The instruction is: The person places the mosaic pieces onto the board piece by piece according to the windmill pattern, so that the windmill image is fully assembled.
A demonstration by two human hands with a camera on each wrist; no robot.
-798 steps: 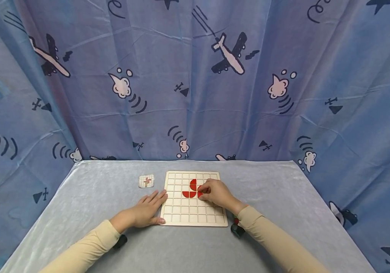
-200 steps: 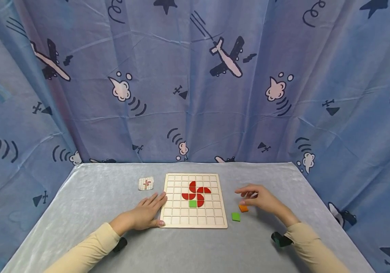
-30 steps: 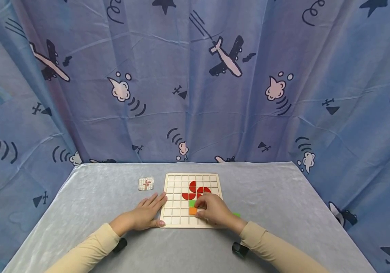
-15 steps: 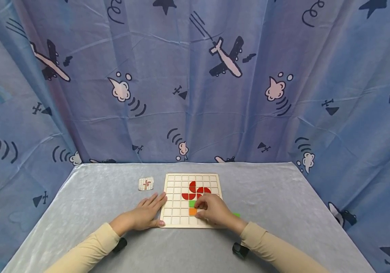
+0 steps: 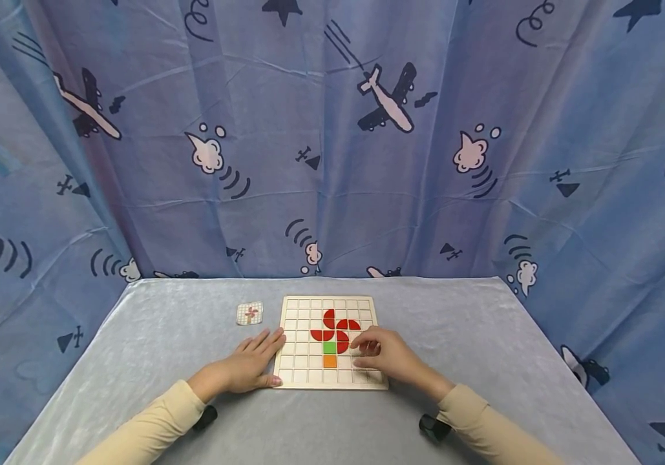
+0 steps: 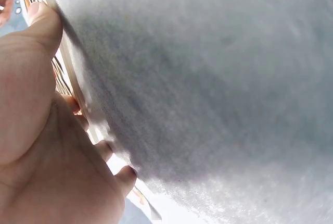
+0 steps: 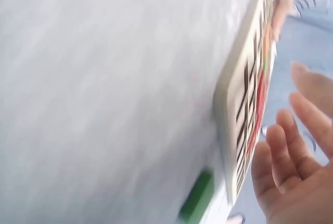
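A square wooden grid board [image 5: 303, 374] lies on the table. Red quarter-round pieces [image 5: 329, 318] form a pinwheel on it, with a green square tile [image 5: 329, 348] just below and an orange square tile [image 5: 329, 361] under that. My left hand [image 5: 245, 368] rests with spread fingers on the board's left edge. My right hand [image 5: 387, 355] hovers over the board's right side, thumb and fingers apart, holding nothing. Another green tile [image 7: 197, 197] lies on the table beside the board in the right wrist view; my right hand and forearm hide it in the head view.
A small pattern card [image 5: 249, 313] showing a similar pinwheel on a grid lies left of the board's far corner. Pale grey cloth covers the table [image 5: 483, 336]. A blue curtain [image 5: 274, 194] printed with planes hangs behind it.
My right hand has let go of the orange tile, now in its cell below the green one, and moved right. Earlier, more red pieces and the first green tile went onto the board. The left hand stays put.
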